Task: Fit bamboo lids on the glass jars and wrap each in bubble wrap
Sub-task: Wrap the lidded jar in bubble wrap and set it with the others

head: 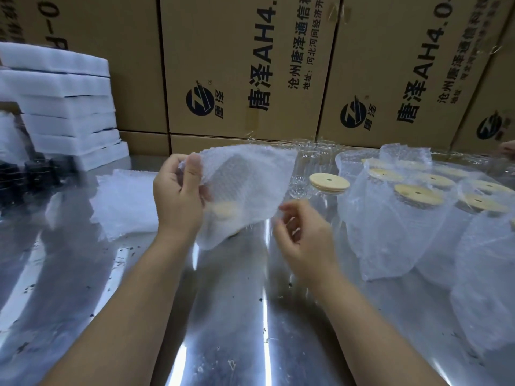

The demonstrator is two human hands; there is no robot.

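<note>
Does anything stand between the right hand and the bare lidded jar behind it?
Nothing visible does. The right hand is just in front of the lidded jar; the bubble wrap pinched by the left hand hangs to the left, wrapped jars to the right.

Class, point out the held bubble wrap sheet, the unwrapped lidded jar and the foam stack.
bubble wrap sheet (246, 185): head view, middle.
lidded jar (328, 183): head view, lid top.
foam stack (69, 105): head view, front side.

The worktop (237, 316) is glossy, scuffed metal. The bubble wrap (245, 185) is clear dimpled plastic; the lids (328, 183) matt pale wood, the jars (303, 168) clear glass, the boxes (250, 65) matt cardboard.
</note>
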